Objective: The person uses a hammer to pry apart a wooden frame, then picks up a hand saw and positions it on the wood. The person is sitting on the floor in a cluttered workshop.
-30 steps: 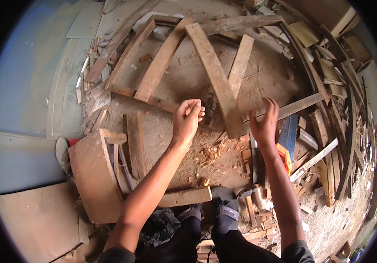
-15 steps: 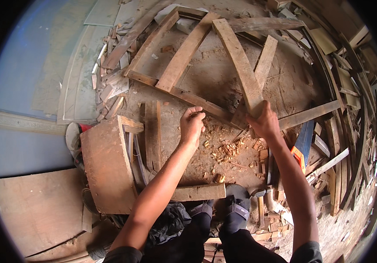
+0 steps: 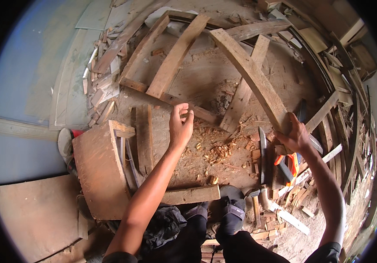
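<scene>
Head view, near to far. What's closest?

"Dark shoes (image 3: pixel 233 211), short timber (image 3: pixel 190 195) just ahead of them, hammer (image 3: pixel 256 208) to the right. Then the saw (image 3: pixel 294 163), orange handle showing, just below the right hand."

"Hands?"

"Right hand (image 3: pixel 294 136): fingers and thumb pressed around the near end of the long plank (image 3: pixel 254 74). Left hand (image 3: pixel 181 127): fingers loosely curled, gap to the thumb, nothing held that I can see."

"Where's the plank?"

"Slants from the right hand away to the upper left, crossing over a second board (image 3: pixel 241 98). Can't tell whether the far end rests on anything."

"Farther out?"

"Wooden frame (image 3: pixel 179 57) on the floor, slats across."

"Step in hand?"

"Probably moving or angling the plank one-handed. Next move, I'd say, calls for a firm hold on that near end, kept clear of the saw; left hand looks free to support it."
</scene>
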The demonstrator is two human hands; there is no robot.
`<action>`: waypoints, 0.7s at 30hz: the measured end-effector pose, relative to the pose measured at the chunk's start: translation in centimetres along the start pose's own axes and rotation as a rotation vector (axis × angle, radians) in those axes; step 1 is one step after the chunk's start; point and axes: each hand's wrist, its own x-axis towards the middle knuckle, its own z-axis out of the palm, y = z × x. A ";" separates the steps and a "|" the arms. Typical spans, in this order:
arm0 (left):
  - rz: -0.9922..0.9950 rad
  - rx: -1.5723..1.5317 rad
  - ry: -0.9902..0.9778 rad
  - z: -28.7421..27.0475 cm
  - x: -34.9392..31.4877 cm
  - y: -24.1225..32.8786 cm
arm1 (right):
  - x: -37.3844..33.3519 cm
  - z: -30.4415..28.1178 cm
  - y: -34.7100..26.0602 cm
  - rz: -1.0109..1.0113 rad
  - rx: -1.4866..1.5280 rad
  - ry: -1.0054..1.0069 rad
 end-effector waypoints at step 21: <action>0.575 0.943 -0.491 4.9 1.2 -1.1 | 2.2 -18.4 19.6 0.158 -0.707 0.037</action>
